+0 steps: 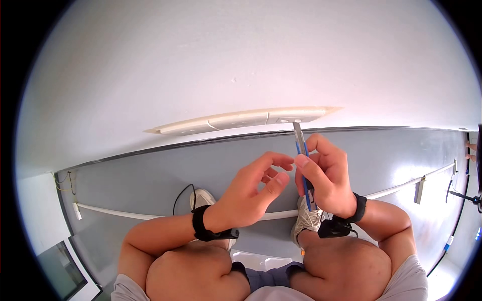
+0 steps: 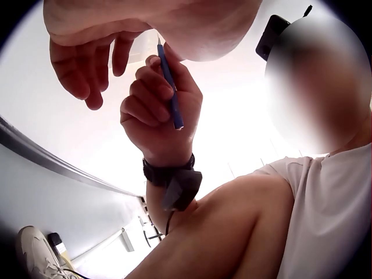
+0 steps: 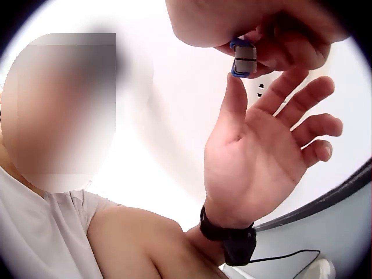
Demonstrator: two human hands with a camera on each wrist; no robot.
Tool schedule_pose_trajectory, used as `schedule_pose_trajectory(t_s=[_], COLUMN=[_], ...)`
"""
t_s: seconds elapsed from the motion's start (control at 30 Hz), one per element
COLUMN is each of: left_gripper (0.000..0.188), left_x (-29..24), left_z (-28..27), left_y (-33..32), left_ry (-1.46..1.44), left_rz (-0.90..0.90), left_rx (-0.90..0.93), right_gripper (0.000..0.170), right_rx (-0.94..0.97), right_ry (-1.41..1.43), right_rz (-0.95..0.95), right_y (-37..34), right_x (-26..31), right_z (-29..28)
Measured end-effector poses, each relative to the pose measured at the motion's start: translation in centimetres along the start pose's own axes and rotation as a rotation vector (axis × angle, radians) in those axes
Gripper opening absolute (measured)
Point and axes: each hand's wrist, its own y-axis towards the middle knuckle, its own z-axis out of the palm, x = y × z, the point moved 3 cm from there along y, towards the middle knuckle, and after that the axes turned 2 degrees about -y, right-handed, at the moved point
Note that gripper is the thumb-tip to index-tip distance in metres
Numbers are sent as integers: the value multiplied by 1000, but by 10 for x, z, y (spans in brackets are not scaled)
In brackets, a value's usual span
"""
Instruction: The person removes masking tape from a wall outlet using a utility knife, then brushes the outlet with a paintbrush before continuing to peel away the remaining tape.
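My right hand (image 1: pixel 329 178) grips a utility knife (image 1: pixel 301 148) with a blue handle, fingers and thumb curled round it. Its metal blade sticks out past the fingertips toward the wall, and its tip overlaps the right end of a row of white socket plates (image 1: pixel 238 120) in the head view. To the left of the knife, my left hand (image 1: pixel 246 195) is held in the air with loosely bent fingers and nothing in it. The right wrist view shows that left palm (image 3: pixel 256 157) spread behind the knife's end (image 3: pixel 245 60).
A cream-coloured border frames the socket plates low on the white wall (image 1: pixel 226 60). Grey floor (image 1: pixel 145 173) lies below, crossed by a white strip (image 1: pixel 118 212). Light shoes (image 1: pixel 307 218) are under the hands, with a black cable (image 1: pixel 179 197) beside the left one.
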Motion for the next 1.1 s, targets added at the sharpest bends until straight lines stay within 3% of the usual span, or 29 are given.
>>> schedule_pose_trajectory(t_s=[0.33,0.4,0.53,0.6,0.63,0.7,0.83,0.9,0.93,1.0,1.1], left_gripper=[50,52,43,40,40,41,36,28,28,36,42], left_x=[-14,-12,-20,-22,-23,-18,-25,-21,-18,-19,-21], left_z=[13,15,19,15,15,15,19,18,19,15,19], left_y=[13,14,10,8,7,5,5,3,4,7,18], left_ry=[-225,-148,-112,117,115,182,269,148,146,-19,-203], left_rz=[-80,-34,-23,-172,-172,-367,-309,-166,-165,-26,-63], left_rx=[141,204,141,289,288,361,419,240,240,10,-59], right_gripper=[11,11,11,11,13,16,15,14,15,15,16], right_rx=[-2,-8,2,-4,-7,-9,-28,-45,-61,-77,-91], right_ry=[-19,-3,-52,-37,-75,-114,-176,-196,-229,-265,-174], right_rz=[36,44,34,61,62,63,82,88,38,-12,53], right_y=[7,8,9,10,11,12,12,12,11,10,11], right_x=[19,18,16,19,20,21,22,21,20,22,23], right_z=[7,5,2,4,4,4,3,1,-1,-1,1])
